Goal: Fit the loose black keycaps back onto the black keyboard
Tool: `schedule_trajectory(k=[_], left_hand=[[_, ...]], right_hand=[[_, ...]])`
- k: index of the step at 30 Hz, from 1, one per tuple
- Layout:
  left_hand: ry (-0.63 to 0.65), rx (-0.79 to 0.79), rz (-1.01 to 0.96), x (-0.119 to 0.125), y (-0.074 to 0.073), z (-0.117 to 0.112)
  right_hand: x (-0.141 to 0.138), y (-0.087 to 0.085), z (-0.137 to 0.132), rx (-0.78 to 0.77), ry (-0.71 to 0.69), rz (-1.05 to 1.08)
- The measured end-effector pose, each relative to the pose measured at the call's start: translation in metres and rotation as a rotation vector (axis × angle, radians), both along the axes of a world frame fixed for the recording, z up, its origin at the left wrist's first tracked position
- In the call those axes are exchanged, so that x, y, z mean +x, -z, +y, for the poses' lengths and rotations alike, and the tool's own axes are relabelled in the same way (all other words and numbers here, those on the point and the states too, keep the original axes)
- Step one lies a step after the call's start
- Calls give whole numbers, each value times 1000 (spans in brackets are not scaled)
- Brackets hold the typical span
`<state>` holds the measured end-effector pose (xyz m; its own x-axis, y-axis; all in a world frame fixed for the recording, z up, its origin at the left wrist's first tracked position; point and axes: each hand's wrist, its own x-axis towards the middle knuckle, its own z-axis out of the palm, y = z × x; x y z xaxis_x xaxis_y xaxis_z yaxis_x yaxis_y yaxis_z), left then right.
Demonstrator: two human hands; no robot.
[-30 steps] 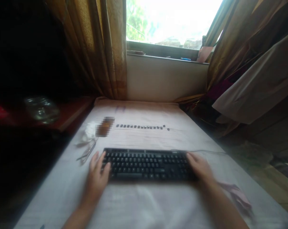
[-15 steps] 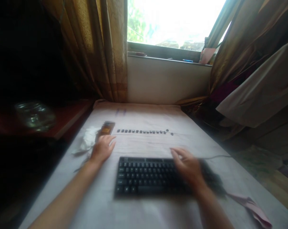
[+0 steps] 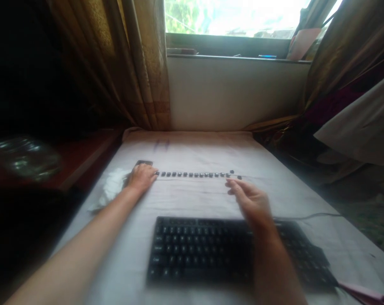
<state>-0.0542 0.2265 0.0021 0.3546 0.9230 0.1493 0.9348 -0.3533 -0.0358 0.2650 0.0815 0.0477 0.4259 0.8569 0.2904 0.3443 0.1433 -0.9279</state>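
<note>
A row of several small dark keycaps (image 3: 196,175) runs across the white cloth beyond the keyboard. Two loose dark pieces, one of them a keycap (image 3: 232,171), lie off its right end. My left hand (image 3: 143,177) rests over a small dark phone-like device (image 3: 144,162), fingers stretched out, with fingertips at the leftmost keycap; whether they touch it is blurred. At the row's right end hovers my right hand (image 3: 252,198), its fingers bent and the tips slightly apart, just short of the last keycap. Under my right forearm lies the black keyboard (image 3: 201,250), partly covered.
Crumpled white plastic (image 3: 114,188) lies left of my left hand. A cable (image 3: 309,217) trails right from the keyboard, and pink cloth (image 3: 366,292) lies at the lower right. A clear container (image 3: 26,156) stands on a red-brown surface at left. Curtains (image 3: 144,63) frame the window.
My right hand has moved forward from above the keyboard to the row's right end. My left hand has slid forward over the device to the row's left end. The view has tilted down.
</note>
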Motion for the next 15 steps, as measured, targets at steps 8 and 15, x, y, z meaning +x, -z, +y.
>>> schedule_trajectory(k=[8, 15], left_hand=[[-22, -46, -30, 4, -2, 2], [-58, 26, -279, 15, -13, -51]], right_hand=[[3, -12, -1, -12, 37, 42], [-19, -4, 4, -32, -108, 47]])
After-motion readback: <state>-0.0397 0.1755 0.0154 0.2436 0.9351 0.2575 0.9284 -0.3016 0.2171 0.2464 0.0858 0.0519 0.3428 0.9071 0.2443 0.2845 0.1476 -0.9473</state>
